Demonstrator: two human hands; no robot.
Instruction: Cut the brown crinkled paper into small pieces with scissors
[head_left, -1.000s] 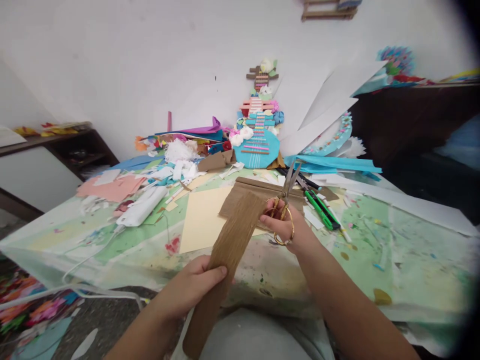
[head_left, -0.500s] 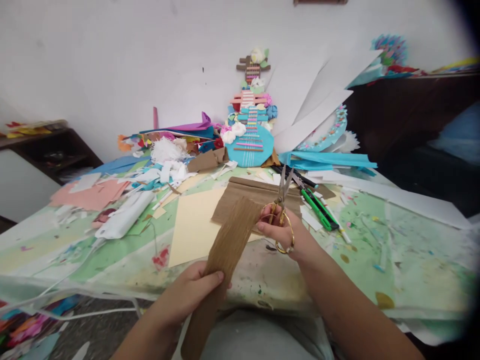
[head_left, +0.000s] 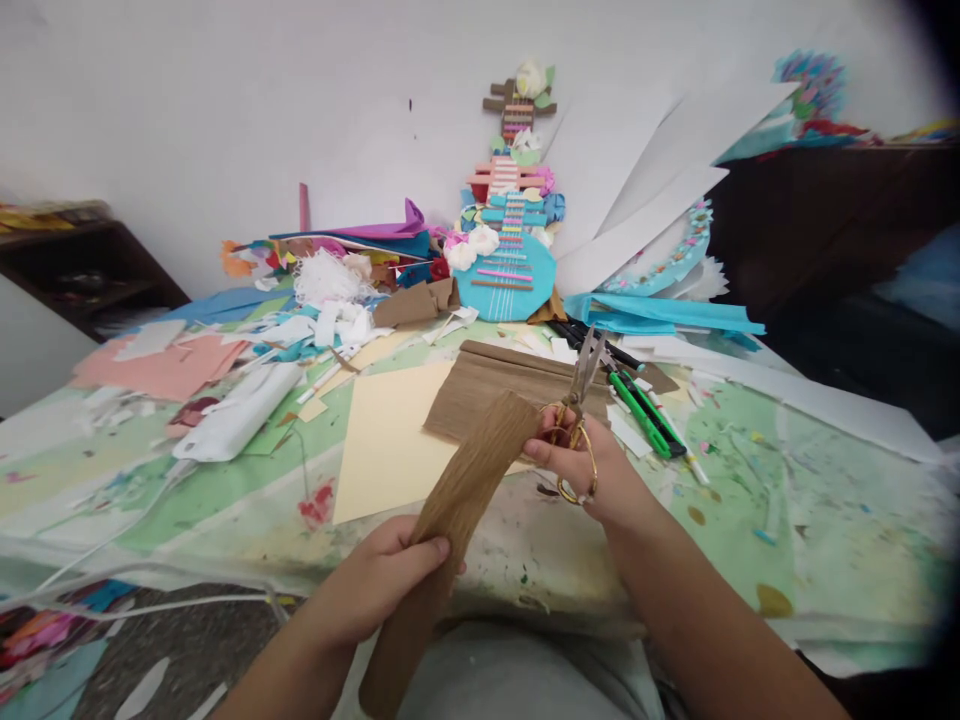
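Note:
A long brown crepe paper strip [head_left: 472, 475] slants up from my lap over the table's near edge. My left hand [head_left: 401, 575] is closed on its middle, thumb on top. At the upper end, my right hand [head_left: 581, 460] pinches the strip's corner between thumb and fingers. Gold-handled scissors [head_left: 585, 375] hang in that same hand, blades pointing up and slightly parted. Behind the strip lies a folded sheet of brown crepe paper [head_left: 480, 375], partly over a cream sheet of card [head_left: 367, 430].
A green utility knife [head_left: 645, 415] lies right of the scissors among pens. A white power strip [head_left: 240, 415] and paper scraps [head_left: 330, 325] cover the left. A blue paper lute [head_left: 506, 275] leans on the wall. White paper sheets [head_left: 660, 200] stand behind, right.
The view has shifted slightly, so the table appears a little higher. Both hands keep their hold, and the strip's upper end has moved slightly right with my right hand.

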